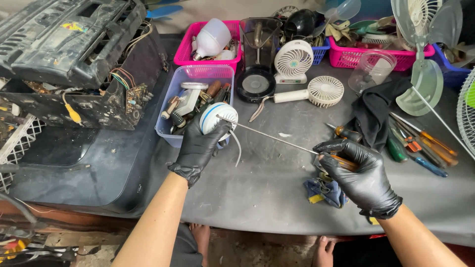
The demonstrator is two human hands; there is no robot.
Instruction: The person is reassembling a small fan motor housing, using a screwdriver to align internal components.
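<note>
Fingers (200, 132) of left hand (198, 148) clamped on round white device (219, 118); right hand (363, 175) gripping long screwdriver (277, 139), tip touching device at 10 o'clock.

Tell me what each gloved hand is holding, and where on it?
The left hand cups a round white device around its body. The right hand holds a long screwdriver by its handle, tip at the device.

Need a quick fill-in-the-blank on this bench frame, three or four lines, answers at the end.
1. Both hands wear ____ gloves.
2. The left hand holds a round white device with a ____ ring.
3. The right hand holds a long screwdriver whose tip touches the ____ device.
4. The clear bin of tools sits in front of a ____ basket.

Missing words: black; blue; white; pink
</note>
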